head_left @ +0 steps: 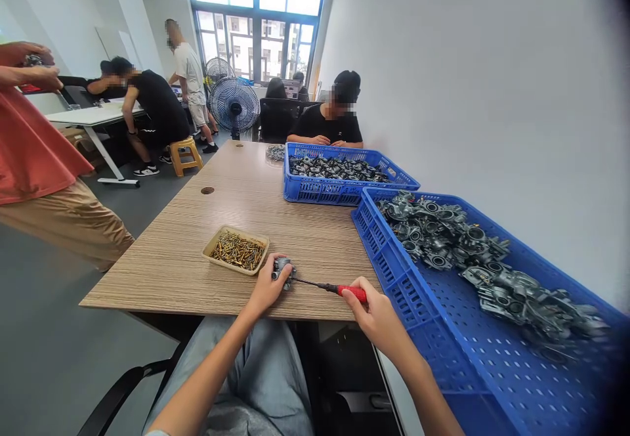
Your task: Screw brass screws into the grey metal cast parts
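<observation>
My left hand (268, 283) is closed around a small grey metal carburetor body (284, 270), holding it at the table's near edge. In my right hand (370, 308) is a screwdriver (352, 293) with a red handle, gripped by the fingers and thumb. Its long dark shaft points left, and the tip meets the right side of the carburetor body; exactly where it enters is too small to tell. Just left of my left hand sits a cream tray (205, 252) full of small brass-coloured parts.
A blue crate (394, 278) on my right holds many grey metal carburetor bodies (438, 232). Behind it stands another blue crate (319, 193) with dark metal parts. Across the wood-grain table (187, 232) a person sits working. Another person stands at the left; a fan (235, 108) is farther back.
</observation>
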